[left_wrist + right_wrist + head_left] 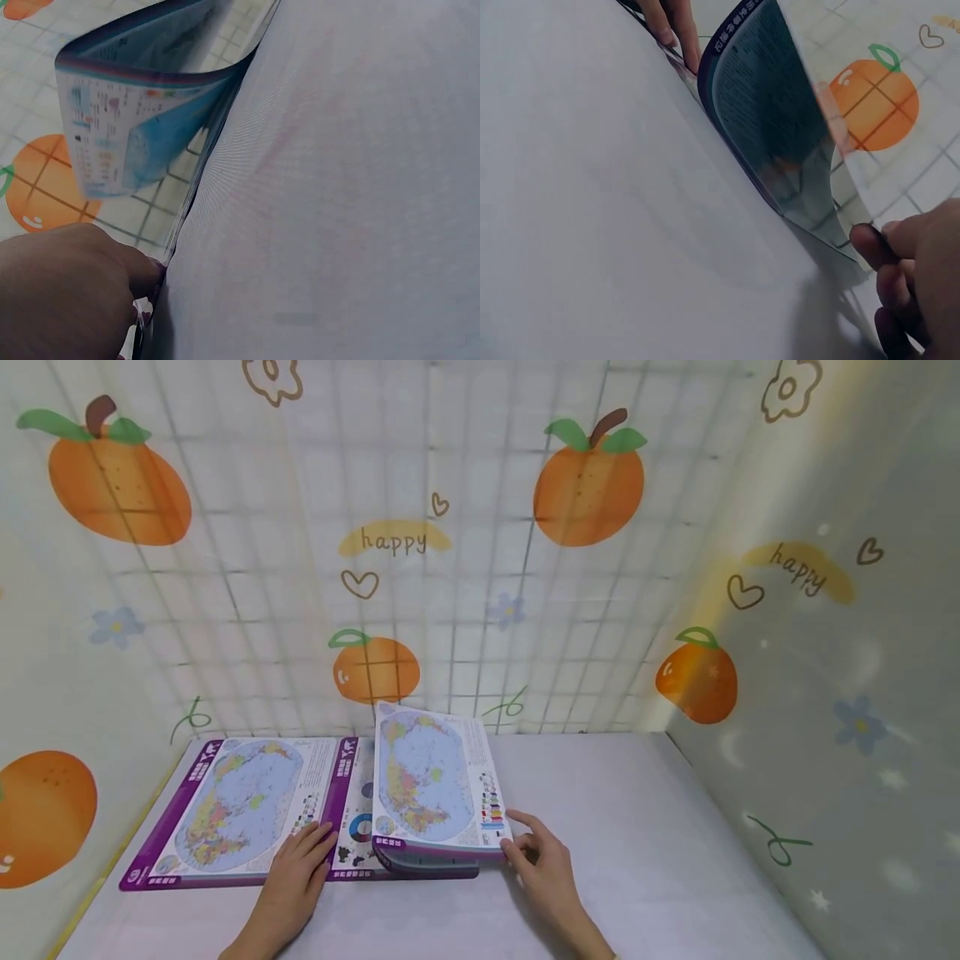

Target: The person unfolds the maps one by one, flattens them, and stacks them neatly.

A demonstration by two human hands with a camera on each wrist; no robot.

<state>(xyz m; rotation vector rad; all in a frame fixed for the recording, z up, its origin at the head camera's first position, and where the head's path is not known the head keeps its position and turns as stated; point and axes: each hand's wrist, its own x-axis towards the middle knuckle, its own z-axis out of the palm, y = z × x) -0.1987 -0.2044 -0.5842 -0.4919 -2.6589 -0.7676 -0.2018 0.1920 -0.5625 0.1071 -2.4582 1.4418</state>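
Apparently light and bendy, the map sheet (427, 768) stood arched above the surface (600, 810), my right grip (545, 862) pinching its near right corner, likely the best hold, my left grip (297, 870) outstretched on the map panel (242, 806).

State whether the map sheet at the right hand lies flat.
Not flat: the map sheet is bent up, its edge pinched by the right hand.

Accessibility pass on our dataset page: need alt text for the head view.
A person's right grip pinches the lower right corner of a raised world-map sheet, while the left grip rests at the lower right corner of a flat world map beside it. Behind the white tabletop is a backdrop printed with oranges and "happy".
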